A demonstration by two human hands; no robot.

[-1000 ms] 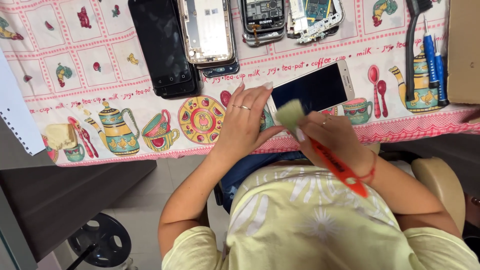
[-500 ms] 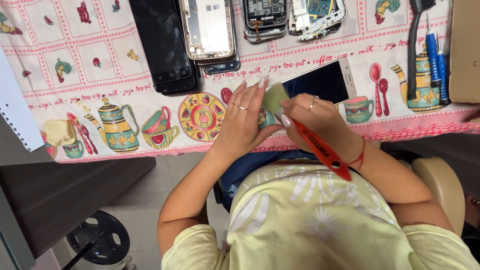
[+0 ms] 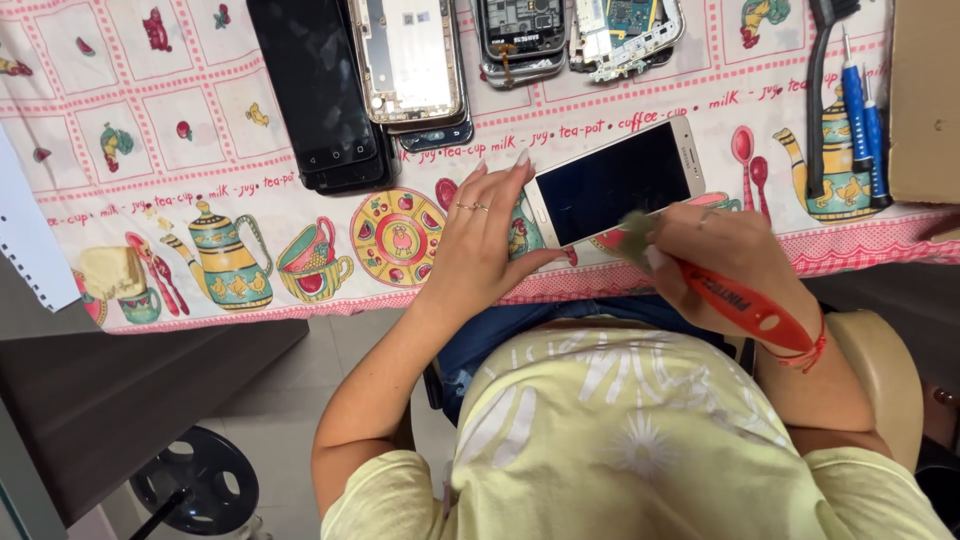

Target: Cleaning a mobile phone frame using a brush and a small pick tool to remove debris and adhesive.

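The left hand (image 3: 482, 235) presses flat on the white phone (image 3: 612, 182) near the bench's front edge. The right hand (image 3: 722, 262) grips a red brush (image 3: 745, 303). The phone looks thin, slippery and breakable; hold its sides.

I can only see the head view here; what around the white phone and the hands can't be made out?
- Brush tip, head view: motion-blurred.
- White phone: left end under the left hand; contact with the brush unclear.
- Right hand: its grip on the red handle hides the fingers.
- Opened phones: cut by top edge.
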